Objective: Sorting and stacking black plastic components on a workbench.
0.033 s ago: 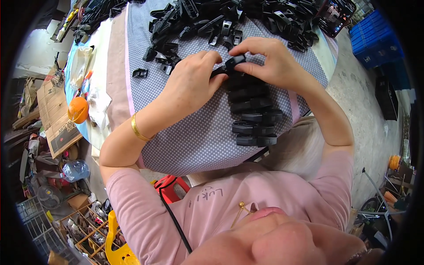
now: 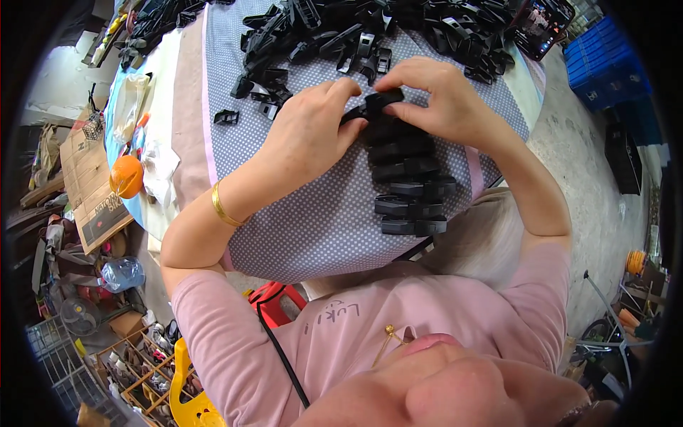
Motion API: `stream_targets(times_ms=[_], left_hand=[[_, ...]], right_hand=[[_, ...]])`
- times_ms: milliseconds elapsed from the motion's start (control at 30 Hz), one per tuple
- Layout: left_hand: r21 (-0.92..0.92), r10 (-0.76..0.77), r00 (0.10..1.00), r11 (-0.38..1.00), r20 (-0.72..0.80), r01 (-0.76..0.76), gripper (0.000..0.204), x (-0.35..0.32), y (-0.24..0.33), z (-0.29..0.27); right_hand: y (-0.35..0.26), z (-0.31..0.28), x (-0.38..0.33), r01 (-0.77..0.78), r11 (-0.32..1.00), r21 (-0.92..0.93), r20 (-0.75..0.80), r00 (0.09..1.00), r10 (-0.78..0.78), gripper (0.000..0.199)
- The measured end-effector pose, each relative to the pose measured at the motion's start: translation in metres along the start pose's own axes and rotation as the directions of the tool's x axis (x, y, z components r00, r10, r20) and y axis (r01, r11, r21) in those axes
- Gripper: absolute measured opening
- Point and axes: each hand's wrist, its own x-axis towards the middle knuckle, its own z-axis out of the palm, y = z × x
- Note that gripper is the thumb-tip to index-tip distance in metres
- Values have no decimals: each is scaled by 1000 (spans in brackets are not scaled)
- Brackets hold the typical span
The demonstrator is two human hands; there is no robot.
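Both hands meet over one black plastic clip (image 2: 375,102) at the far end of a row of clips (image 2: 409,181) on the dotted cloth (image 2: 313,228). The left hand (image 2: 309,135) curls its fingertips onto the clip's left end; the right hand (image 2: 445,99) pinches its right end. A loose clip pile (image 2: 370,32) crowds the far side. Bare cloth lies left of the row, down to the near table edge.

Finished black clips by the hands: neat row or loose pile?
Neat row: the black clips lie stacked in one line on the dotted cloth, below both hands.
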Motion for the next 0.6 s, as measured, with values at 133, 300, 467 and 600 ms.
stream_targets(times_ms=[133, 300, 467, 600], left_hand=[[41, 23, 999, 999, 25, -24, 29, 4, 5, -1], [-456, -309, 896, 778, 320, 431, 34, 12, -7, -5], [-112, -61, 997, 991, 56, 67, 27, 4, -14, -1], [40, 104, 992, 994, -65, -102, 25, 7, -11, 5]], right_hand=[[-4, -16, -6, 47, 981, -186, 86, 996, -32, 27], [-15, -24, -13, -110, 990, 83, 399, 914, 68, 27], [-19, -25, -15, -99, 993, 68, 352, 934, 69, 26], [-19, -17, -9, -194, 981, -15, 45, 980, 194, 26]])
